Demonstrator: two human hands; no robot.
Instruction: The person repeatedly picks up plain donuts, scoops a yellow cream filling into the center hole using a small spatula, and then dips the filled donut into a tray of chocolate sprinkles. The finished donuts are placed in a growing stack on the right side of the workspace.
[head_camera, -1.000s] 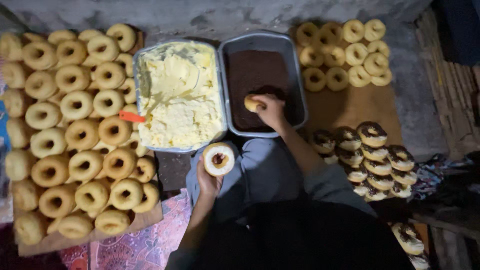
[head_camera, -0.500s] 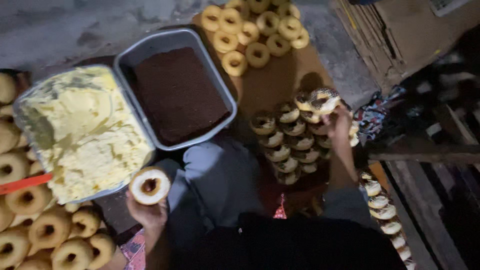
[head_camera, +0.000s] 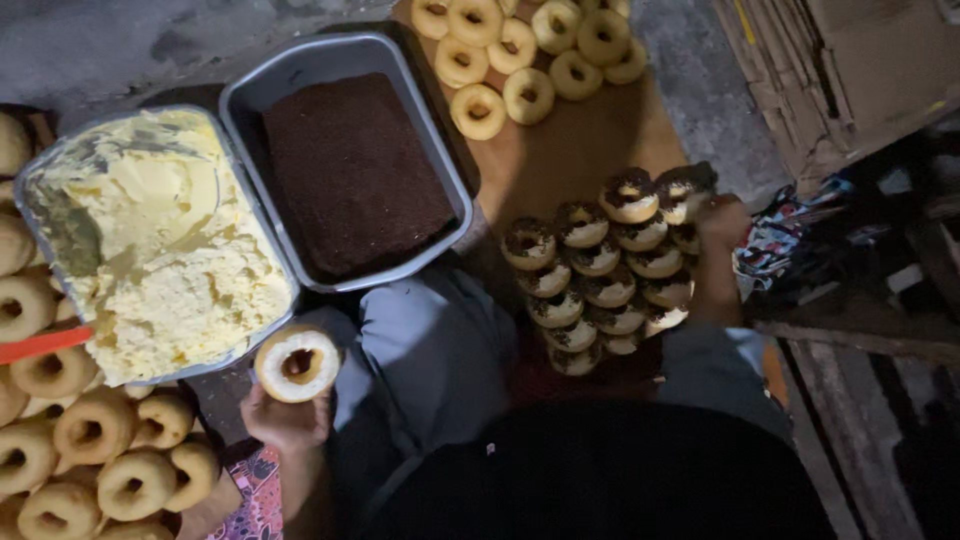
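While the left hand grips a pale, cream-coated doughnut from below, its brown centre faces up just in front of the cream tray. Fingers curl closed around its lower edge. To the right, the right hand rests at the far end of the stack of chocolate-topped doughnuts on the board, touching the outermost one; how far its fingers are closed cannot be told in the dark. Beside the cream sits the tray of chocolate sprinkles.
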